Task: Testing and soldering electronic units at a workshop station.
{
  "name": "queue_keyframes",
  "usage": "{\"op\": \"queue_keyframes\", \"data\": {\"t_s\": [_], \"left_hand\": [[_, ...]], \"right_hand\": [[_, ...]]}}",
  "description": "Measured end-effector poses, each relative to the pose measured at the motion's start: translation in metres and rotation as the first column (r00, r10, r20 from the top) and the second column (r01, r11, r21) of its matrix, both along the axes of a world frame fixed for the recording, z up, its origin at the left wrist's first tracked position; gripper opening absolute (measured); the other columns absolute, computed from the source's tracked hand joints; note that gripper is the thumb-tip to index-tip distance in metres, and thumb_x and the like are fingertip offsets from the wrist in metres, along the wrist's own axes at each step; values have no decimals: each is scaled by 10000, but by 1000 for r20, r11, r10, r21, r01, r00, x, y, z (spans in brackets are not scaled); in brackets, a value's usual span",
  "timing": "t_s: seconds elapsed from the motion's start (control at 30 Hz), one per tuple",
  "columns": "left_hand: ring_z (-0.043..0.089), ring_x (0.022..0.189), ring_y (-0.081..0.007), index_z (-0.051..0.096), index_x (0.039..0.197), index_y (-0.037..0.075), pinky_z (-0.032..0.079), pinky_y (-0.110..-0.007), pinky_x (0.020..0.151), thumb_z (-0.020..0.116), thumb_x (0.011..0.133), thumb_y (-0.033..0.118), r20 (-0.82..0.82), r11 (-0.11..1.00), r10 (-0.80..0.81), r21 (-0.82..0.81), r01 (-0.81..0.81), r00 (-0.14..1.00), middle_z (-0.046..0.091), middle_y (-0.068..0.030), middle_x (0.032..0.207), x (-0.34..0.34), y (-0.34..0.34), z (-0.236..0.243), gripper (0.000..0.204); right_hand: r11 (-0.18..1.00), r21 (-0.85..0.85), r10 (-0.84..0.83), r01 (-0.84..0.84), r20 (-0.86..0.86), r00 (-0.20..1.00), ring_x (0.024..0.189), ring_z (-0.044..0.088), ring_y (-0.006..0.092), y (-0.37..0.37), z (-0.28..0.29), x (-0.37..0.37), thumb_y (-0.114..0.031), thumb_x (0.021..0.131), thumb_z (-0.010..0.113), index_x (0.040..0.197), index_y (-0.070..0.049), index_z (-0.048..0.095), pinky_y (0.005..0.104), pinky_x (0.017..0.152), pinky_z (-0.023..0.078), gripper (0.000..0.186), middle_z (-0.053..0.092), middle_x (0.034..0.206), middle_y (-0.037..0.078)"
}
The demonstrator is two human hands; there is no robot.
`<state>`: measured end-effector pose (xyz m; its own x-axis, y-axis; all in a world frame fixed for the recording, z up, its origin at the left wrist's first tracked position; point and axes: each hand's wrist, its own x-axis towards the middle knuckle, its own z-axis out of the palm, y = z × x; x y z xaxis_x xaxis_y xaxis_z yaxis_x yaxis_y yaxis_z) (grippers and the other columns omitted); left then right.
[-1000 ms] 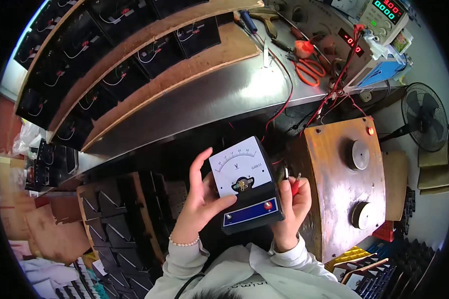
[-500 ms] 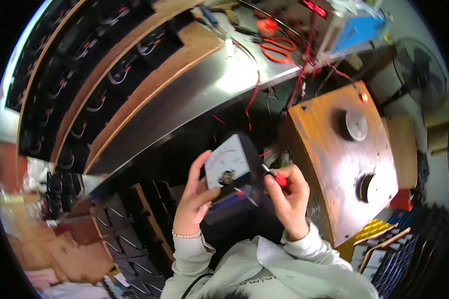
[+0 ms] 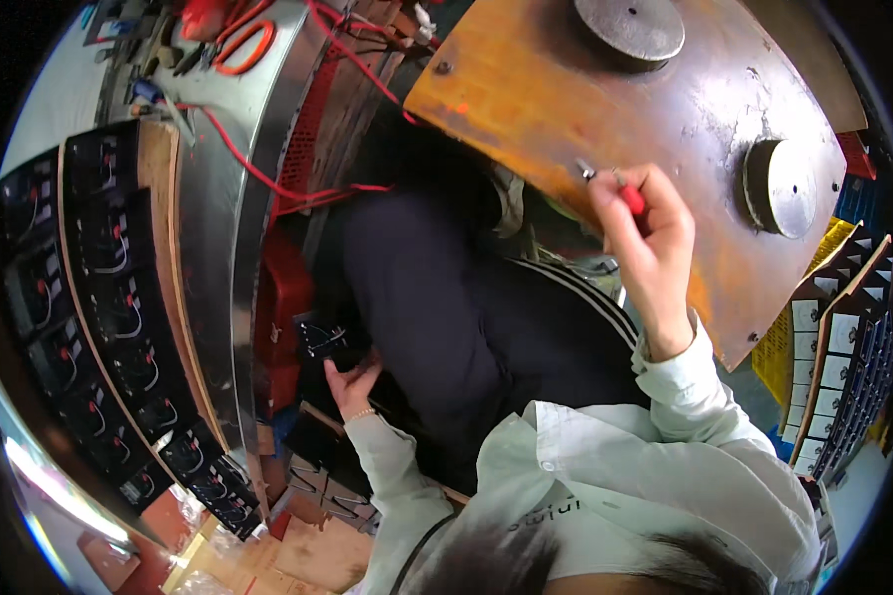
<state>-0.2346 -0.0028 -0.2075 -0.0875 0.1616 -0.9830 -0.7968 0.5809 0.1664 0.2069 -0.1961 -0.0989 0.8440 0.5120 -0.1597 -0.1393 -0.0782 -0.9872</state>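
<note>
My left hand (image 3: 352, 387) is low beside my dark-trousered left leg, fingers curled at a black object (image 3: 322, 339) with small white markings; how much of it I grip is partly hidden. My right hand (image 3: 645, 253) is closed on a red lead tip (image 3: 632, 198) with a metal end, held over the rusty-topped box (image 3: 704, 119). That box carries two round metal discs (image 3: 630, 25) (image 3: 779, 188). The white meter face is out of sight.
On the left stands a steel bench (image 3: 238, 164) with orange scissors (image 3: 244, 45), red wires (image 3: 248, 164) and shelves of black meter cases (image 3: 109, 238). A red crate (image 3: 283, 327) sits under its edge. Boards of small parts (image 3: 843, 347) stand at the right.
The view has swung round. My left hand has moved down beside my leg, and the white meter face has left sight. My right hand has risen over the box, still holding the red tip.
</note>
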Motion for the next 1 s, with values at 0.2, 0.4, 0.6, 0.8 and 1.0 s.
{"op": "queue_keyframes", "data": {"t_s": [0.2, 0.4, 0.6, 0.8, 1.0], "left_hand": [[501, 1232, -384, 478, 1399, 64, 412, -561, 1020, 645, 849, 515, 18, 962, -49, 270, 42, 999, 521, -196, 1352, 53, 142, -7, 730], [523, 1249, -315, 558, 1303, 34, 413, -572, 1033, 549, 983, 386, 269, 918, -351, 287, 273, 897, 591, -165, 1303, 143, 209, -23, 476], [554, 1202, -253, 573, 1310, 43, 448, -469, 1026, 617, 964, 340, -202, 534, -680, 523, 664, 705, 617, -140, 1270, 159, 168, 21, 458], [583, 1156, -171, 554, 1355, 33, 482, -326, 1008, 666, 969, 287, -855, -544, -475, 100, 833, -207, 642, -129, 1247, 57, 55, 47, 475], [545, 1265, -276, 525, 1379, 0, 422, -400, 1081, 677, 957, 283, -740, -797, -527, 259, 545, -418, 586, -164, 1348, 34, -20, 360, 530]], "right_hand": [[989, -86, 142, -121, 308, 941, 558, 543, 74, -4, -8, -4, -56, 816, 778, 919, -12, 658, 226, 516, 420, 165, 611, 674, 27], [989, -108, 139, -104, 398, 907, 505, 528, 120, -2, -5, 4, -40, 791, 776, 909, -19, 651, 254, 487, 407, 173, 594, 655, 51], [948, -291, 248, -126, 431, 868, 562, 540, 222, -5, 6, -8, -7, 773, 690, 906, -41, 653, 322, 541, 426, 143, 561, 682, 83], [982, -160, 153, -96, 396, 905, 622, 475, 90, -10, 2, -8, -92, 922, 701, 888, -18, 636, 243, 565, 425, 104, 552, 694, 5], [987, -101, 123, -127, -42, 991, 601, 435, 71, -8, -17, -4, -109, 990, 611, 810, -41, 543, 238, 528, 369, 204, 523, 716, -9]]}}
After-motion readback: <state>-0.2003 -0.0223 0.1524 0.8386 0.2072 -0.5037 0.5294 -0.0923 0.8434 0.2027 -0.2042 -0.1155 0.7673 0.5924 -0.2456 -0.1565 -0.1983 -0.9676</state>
